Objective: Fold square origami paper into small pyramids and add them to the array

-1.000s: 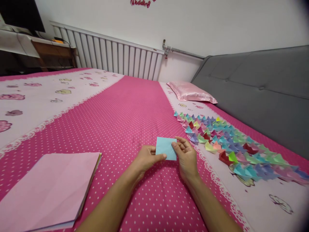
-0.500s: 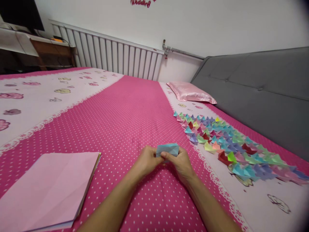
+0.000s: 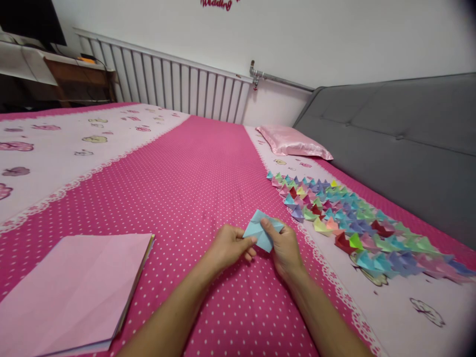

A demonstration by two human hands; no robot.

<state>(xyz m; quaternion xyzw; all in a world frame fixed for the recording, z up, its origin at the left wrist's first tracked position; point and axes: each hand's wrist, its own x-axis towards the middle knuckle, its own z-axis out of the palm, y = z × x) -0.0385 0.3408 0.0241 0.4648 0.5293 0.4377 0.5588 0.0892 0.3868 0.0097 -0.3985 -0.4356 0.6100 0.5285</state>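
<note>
A small light-blue folded paper is held above the pink dotted bedspread, its outline roughly a tilted square with crease lines. My left hand pinches its left corner between thumb and fingers. On the other side my right hand grips the right part, the thumb lying flat across the front face. The fingers behind the paper are hidden. To the right, many small folded paper boats in mixed colours stand in rows on the bed. A stack of paper sheets, pink on top, lies at the lower left.
A pink satin pillow lies beyond the boats, against a grey padded headboard. At the far side are a white radiator and a pipe with a valve. A dark monitor stands on a desk at the upper left.
The blue paper has gone from a flat horizontal strip to a tilted square facing me. My right thumb has moved up onto its face, and my left hand now holds its left corner.
</note>
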